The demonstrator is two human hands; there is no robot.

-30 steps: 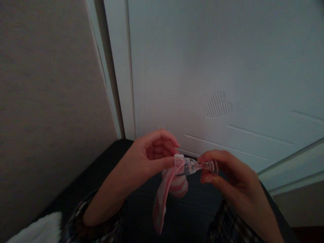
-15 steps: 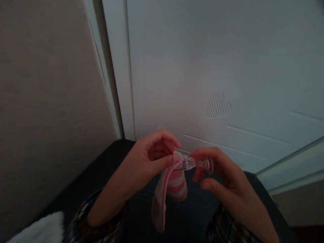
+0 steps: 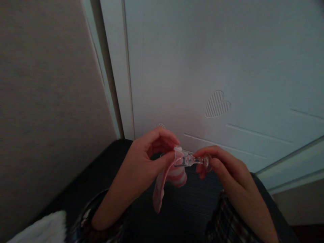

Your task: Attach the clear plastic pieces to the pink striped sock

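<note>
Stemmed glass (image 3: 187, 160), held sideways.
I find my left hand (image 3: 145, 162) pinching striped cloth (image 3: 177, 177) at its rim, right hand (image 3: 238, 179) gripping its base end.

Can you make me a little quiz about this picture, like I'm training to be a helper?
1. How is the clear glass by the right hand turned: (a) standing upright, (b) on its side, (c) upside down?
2. True or false: the big shape on the white door, beyond the right hand, is a star.
3. Fill the gap: the cloth hanging by the left hand has pink and white ____.

Key: 1 b; 2 false, it is a heart; 3 stripes.
</note>
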